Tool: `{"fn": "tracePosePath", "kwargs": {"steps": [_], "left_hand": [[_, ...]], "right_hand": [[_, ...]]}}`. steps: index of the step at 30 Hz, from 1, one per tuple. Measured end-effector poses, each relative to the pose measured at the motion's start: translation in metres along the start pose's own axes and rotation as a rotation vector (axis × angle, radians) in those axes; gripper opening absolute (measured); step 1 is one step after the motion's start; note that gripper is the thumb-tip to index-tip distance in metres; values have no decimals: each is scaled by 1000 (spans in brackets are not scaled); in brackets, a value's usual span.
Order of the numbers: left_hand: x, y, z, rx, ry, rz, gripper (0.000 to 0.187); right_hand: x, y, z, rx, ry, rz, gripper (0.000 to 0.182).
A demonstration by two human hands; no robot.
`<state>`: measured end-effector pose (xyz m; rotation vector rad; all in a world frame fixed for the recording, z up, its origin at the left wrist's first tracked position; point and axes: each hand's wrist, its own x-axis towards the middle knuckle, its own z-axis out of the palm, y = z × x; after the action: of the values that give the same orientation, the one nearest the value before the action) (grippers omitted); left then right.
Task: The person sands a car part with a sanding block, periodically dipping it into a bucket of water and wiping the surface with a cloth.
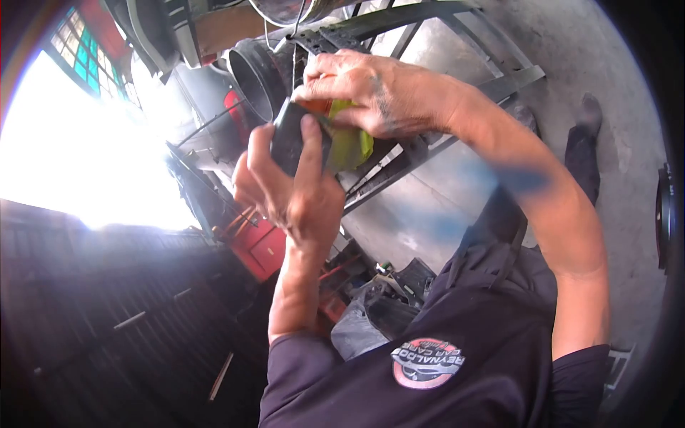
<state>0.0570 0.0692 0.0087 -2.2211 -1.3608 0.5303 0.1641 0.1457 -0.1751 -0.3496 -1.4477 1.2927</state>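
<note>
My left hand (pixel 296 189) is closed on a dark grey flat block (pixel 287 139), with its fingers spread over the block's face. Beside it, my right hand (pixel 364 89) has bent fingers around the top of a thin yellow-green piece (pixel 349 146) that looks like cloth or plastic. Something orange shows between the fingertips and the block. The two hands are close together at the block's upper end. Just behind them is a dark round housing (pixel 255 82) beside a black metal frame.
A metal stand (pixel 510 82) rests on the grey floor behind my right forearm. Below my left hand are a red box (pixel 262 248) and a heap of dark and grey items (pixel 378 307). A black corrugated surface (pixel 107 307) fills the lower left. Bright light comes from the left.
</note>
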Motion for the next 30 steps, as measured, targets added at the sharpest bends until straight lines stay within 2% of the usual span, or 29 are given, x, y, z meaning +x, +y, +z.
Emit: {"fn": "tracePosePath", "kwargs": {"steps": [3,5,12,15,18,23,30], "left_hand": [[-15,-7,-4,7,-13,-25,55],[-23,-7,-11,35,-4,-46,58],[-7,-3,-6,22,-22,4,57],[-28,-8,-11,-1,10,-64,58],[-3,1,-4,44,-7,-30,63],[-26,-6,-7,-15,32,-70,54],[-12,-4,-4,-12,-15,-32,61]], "right_hand": [[1,5,-2,41,-12,34,50],[-1,4,0,-36,48,-34,49],[1,6,-1,10,7,13,49],[-2,4,-1,-13,40,1,49],[0,3,2,-38,14,-22,49],[-1,5,0,5,20,13,51],[2,5,-5,-8,-13,47,51]]}}
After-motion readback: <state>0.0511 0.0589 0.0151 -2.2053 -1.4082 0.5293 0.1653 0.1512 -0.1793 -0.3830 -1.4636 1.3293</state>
